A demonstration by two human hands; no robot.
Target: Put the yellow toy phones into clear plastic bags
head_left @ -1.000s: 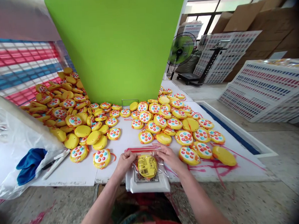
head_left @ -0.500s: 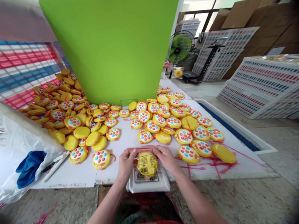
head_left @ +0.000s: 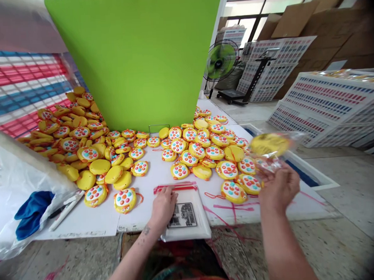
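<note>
"What does the grip look like?"

"The right hand (head_left: 279,187) has its fingertips closed on one end of a clear bag (head_left: 295,139). The toy (head_left: 268,145) is inside, just beyond those fingertips. It's blurred, so I can't tell whether the bag is sealed."

"So what might go wrong there?"

"Only thin, slick film seems to be pinched. With the toy's weight out past the fingers, the bag could slip, or the toy slide out if an end is open."

"And below the toy?"

"Loose toys (head_left: 233,192) lie to the left of the grip. The table's (head_left: 316,206) edge is near it, and the floor (head_left: 359,189) is to its right. A slip that way could mean a drop."

"Anything to snag?"

"Pink ribbons (head_left: 234,208) lie left of the grip and nearer the body. A low swing could catch one."

"The other hand?"

"Well left of the grip, the left hand (head_left: 163,206) touches the top of the stack (head_left: 202,222) of bags, by its red band (head_left: 189,185). I can't tell whether it pinches one or just rests there. The film may cling, so a pull could bring two or skew the pile."
</note>
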